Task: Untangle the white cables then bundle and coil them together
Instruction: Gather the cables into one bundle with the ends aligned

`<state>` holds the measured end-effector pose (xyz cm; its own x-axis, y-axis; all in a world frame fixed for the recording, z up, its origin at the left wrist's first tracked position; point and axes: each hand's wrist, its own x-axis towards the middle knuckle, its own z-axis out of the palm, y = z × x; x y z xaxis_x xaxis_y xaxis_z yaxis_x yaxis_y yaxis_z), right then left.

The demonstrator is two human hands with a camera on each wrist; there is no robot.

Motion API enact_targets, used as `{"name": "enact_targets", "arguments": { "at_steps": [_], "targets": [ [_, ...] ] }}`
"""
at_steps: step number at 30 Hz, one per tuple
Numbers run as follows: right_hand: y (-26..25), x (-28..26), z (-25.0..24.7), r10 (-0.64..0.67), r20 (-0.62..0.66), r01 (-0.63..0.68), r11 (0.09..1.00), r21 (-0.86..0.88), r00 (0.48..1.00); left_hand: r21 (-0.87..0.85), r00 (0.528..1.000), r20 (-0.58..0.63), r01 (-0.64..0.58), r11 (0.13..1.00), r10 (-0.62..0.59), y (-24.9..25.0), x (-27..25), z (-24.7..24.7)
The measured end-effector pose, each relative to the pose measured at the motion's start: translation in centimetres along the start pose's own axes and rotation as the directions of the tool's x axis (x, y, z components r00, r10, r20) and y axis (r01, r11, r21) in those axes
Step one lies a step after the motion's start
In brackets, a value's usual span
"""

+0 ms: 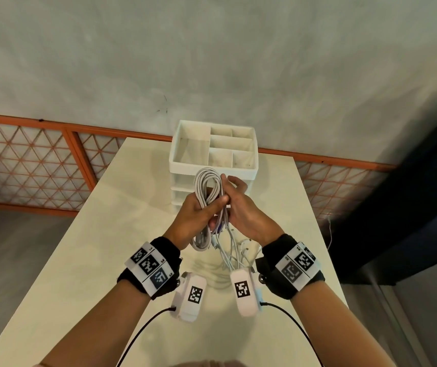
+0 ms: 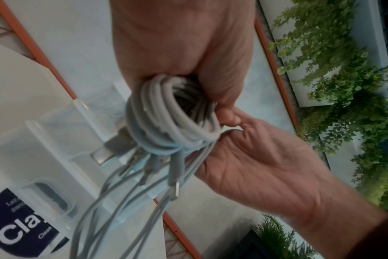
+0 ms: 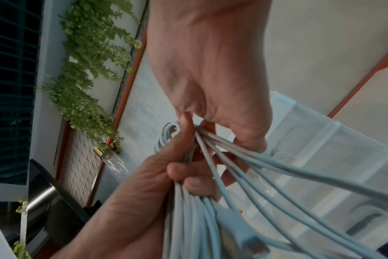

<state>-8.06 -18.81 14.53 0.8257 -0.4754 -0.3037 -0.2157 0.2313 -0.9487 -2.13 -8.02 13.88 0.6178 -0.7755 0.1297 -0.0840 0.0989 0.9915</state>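
A bundle of white cables [image 1: 208, 185] is held above the table, folded into long loops that stick up past my fingers. My left hand [image 1: 206, 207] grips the coil around its middle, thumb across the front. My right hand [image 1: 235, 197] pinches the strands on the right side of the same bundle. Loose cable ends [image 1: 229, 250] with connectors hang below both hands. In the left wrist view the coil [image 2: 171, 113] is a tight ring under my left hand [image 2: 188, 78], with plugs [image 2: 176, 188] dangling. In the right wrist view the strands [image 3: 233, 157] fan out from my right hand [image 3: 202, 126].
A white compartment organizer [image 1: 213, 166] stands on drawers at the table's far end, just behind my hands. The cream table [image 1: 100, 247] has edges left and right. A clear plastic box [image 3: 321, 140] lies under the hanging ends. An orange lattice fence [image 1: 26, 160] runs behind.
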Motion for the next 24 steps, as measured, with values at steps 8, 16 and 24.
{"name": "enact_targets", "arguments": {
  "at_steps": [8,16,24],
  "targets": [
    [-0.3,-0.5,-0.4,0.001,0.149,0.033,0.974,-0.224,0.989,0.024,0.999,-0.041,-0.005,1.000,0.006,0.7,0.4,-0.2],
    [-1.3,-1.4,-0.6,-0.093,0.267,0.232,0.800,-0.554,0.959,0.046,0.969,-0.247,-0.003,0.999,0.014,0.0,1.8,-1.3],
    [-1.9,-1.3,-0.6,-0.100,0.257,0.235,0.785,-0.574,0.961,0.063,0.914,-0.399,-0.053,0.997,0.074,-1.1,2.9,-2.0]
  ]
}}
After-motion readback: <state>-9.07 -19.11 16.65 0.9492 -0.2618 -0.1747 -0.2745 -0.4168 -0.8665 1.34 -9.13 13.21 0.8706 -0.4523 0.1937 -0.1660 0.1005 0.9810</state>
